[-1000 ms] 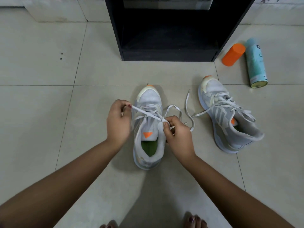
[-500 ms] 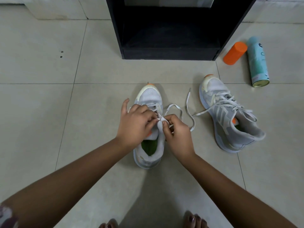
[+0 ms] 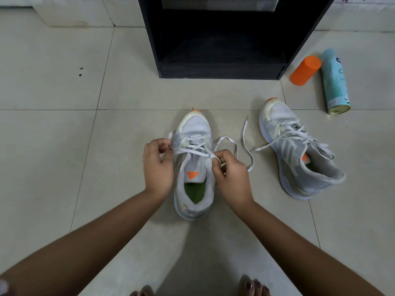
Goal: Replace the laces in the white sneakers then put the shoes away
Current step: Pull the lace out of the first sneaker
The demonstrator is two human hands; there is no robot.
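Observation:
A white sneaker (image 3: 195, 129) with an orange tongue mark and green insole stands toe-away on the tiled floor between my hands. My left hand (image 3: 157, 165) pinches the white lace (image 3: 192, 150) at the shoe's left side. At the right eyelets my right hand (image 3: 232, 174) pinches the same lace, whose loose end loops off to the right. The second white sneaker (image 3: 299, 150) lies to the right, laced, tilted a little on its side.
A black open-fronted cabinet (image 3: 220, 70) stands on the floor straight ahead. An orange cylinder (image 3: 305, 70) and a pale blue spray can (image 3: 334, 82) lie on the floor at its right. My toes (image 3: 253, 287) show at the bottom edge.
My left hand went from the shoe's left side over to the right eyelets, then drew back left with the lace stretched across the tongue. My right hand stayed at the right eyelets.

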